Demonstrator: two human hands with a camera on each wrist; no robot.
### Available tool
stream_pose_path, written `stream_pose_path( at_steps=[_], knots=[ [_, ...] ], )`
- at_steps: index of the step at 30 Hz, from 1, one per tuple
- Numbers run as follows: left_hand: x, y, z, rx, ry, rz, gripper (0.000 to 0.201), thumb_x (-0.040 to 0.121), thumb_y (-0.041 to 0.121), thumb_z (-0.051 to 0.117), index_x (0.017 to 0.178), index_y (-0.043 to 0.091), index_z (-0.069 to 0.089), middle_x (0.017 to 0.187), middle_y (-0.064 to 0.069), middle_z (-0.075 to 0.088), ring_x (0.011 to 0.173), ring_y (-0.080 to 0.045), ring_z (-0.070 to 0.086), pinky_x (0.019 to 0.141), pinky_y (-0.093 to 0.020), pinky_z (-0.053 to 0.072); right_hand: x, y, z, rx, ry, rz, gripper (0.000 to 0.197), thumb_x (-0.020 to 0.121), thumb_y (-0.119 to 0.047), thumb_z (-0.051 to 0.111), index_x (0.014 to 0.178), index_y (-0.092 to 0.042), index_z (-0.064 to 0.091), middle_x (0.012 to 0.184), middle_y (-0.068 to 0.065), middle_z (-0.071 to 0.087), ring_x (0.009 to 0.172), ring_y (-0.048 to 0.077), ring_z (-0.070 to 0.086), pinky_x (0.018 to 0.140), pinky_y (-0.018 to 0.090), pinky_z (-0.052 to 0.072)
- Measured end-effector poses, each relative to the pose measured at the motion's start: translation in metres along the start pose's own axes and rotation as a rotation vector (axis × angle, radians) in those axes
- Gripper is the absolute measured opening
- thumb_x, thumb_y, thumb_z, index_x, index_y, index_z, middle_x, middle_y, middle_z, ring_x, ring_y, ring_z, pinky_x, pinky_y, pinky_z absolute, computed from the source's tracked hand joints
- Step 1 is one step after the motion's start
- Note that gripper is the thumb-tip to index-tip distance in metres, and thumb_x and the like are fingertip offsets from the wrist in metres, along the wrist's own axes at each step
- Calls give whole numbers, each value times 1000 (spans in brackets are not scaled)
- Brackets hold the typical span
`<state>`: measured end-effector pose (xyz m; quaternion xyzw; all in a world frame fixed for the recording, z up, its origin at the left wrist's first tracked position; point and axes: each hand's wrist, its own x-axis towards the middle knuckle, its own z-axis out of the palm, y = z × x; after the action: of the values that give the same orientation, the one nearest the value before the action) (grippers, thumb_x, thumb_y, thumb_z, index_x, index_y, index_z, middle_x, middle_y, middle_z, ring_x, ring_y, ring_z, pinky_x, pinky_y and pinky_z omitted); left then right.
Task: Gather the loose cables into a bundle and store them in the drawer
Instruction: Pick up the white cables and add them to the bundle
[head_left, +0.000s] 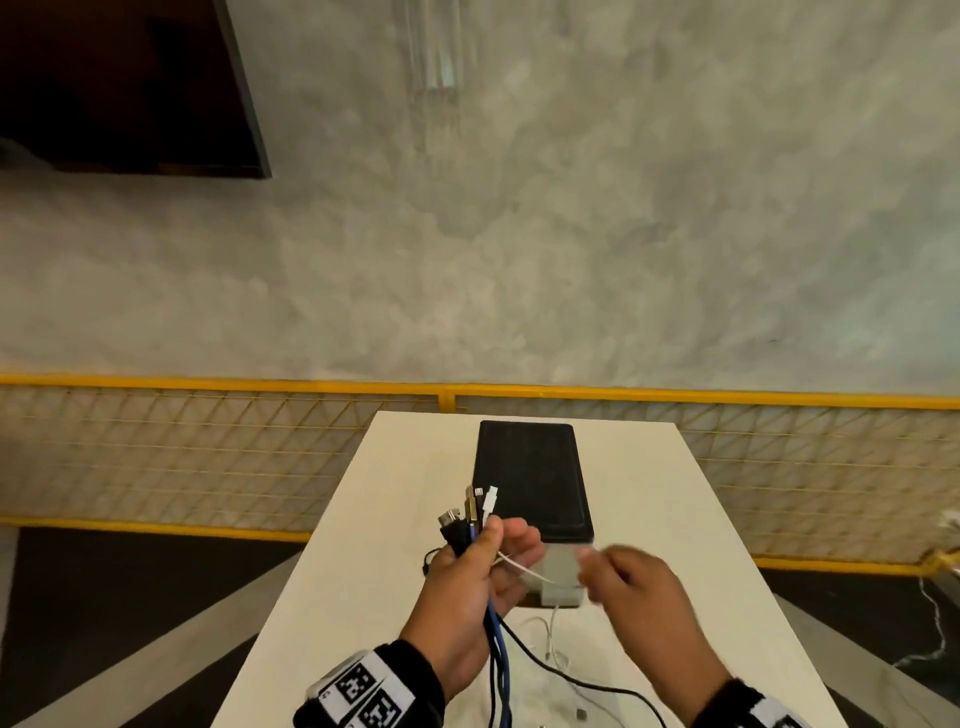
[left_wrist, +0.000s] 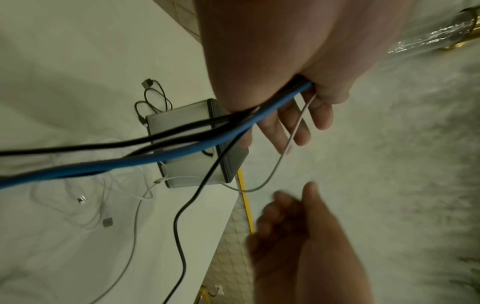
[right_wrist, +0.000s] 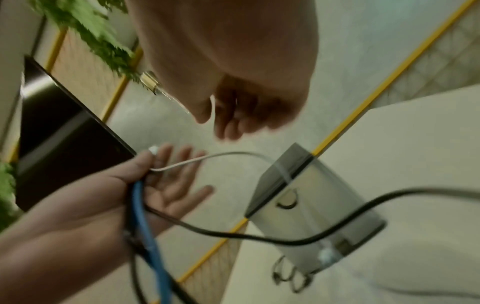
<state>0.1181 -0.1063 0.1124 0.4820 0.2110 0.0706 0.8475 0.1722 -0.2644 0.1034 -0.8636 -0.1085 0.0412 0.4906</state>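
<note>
Left hand (head_left: 467, 577) raised over the table (head_left: 363, 597), thumb clamping a bunch of cables (head_left: 470, 514) against the palm, other fingers (left_wrist: 301, 131) spread straight. Plug ends stick up above the thumb; blue cable (left_wrist: 145, 162) and black cables (left_wrist: 103, 145) trail down past the wrist toward the near table edge. One white cable (right_wrist: 207, 159) loops out from under the thumb, across the open fingers, over to the drawer box (head_left: 530, 478) just beyond both hands. Right hand (head_left: 634, 582) close beside the left, not touching it, blurred; fingers curled, a white strand seems to run through them, but whether it grips I cannot tell. More white cable (left_wrist: 85, 207) loose on the table below the hands; a small black coil (left_wrist: 153, 100) left of the box
</note>
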Motion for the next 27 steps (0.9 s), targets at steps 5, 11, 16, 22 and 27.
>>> stream_pose_path(
  at_steps=[5, 11, 16, 22, 27],
  knots=[
    [-1, -2, 0, 8, -41, 40, 31, 100, 23, 50, 101, -4, 68, 66, -14, 66, 64, -28, 71, 67, -36, 57, 5, 7, 18, 413, -459, 568, 62, 95, -58, 37, 77, -9, 70, 68, 9, 67, 52, 15, 49, 48, 22, 32],
    [-19, -25, -2, 203, -193, -79, 31, 97, 20, 56, 75, 4, 70, 46, -3, 26, 34, -12, 25, 44, -23, 27, 25, 5, 36, 930, -351, 703, 34, 98, -28, 42, 74, -11, 59, 68, 10, 53, 54, 22, 52, 54, 28, 43],
    [28, -109, -81, 317, -556, -171, 91, 91, 50, 47, 45, -28, 52, 64, -37, 64, 70, -38, 71, 82, -44, 51, 43, -7, 6, 1034, -227, 738, 33, 101, -28, 37, 74, -16, 53, 58, 3, 54, 45, 15, 47, 55, 27, 37],
    [-14, -55, -54, 278, -21, -179, 37, 90, 18, 69, 55, 6, 64, 49, -6, 52, 36, -16, 40, 42, -20, 28, 27, 13, 20, 943, -229, 743, 23, 102, -24, 38, 86, -14, 53, 67, 9, 66, 55, 19, 59, 59, 29, 46],
    [1, -28, -14, 336, 20, 41, 16, 93, 17, 63, 78, 11, 64, 47, 7, 45, 38, -8, 30, 42, -20, 22, 9, 3, 46, 885, -390, 648, 27, 103, -28, 35, 97, -10, 55, 107, 22, 72, 90, 31, 67, 78, 44, 49]
  ],
)
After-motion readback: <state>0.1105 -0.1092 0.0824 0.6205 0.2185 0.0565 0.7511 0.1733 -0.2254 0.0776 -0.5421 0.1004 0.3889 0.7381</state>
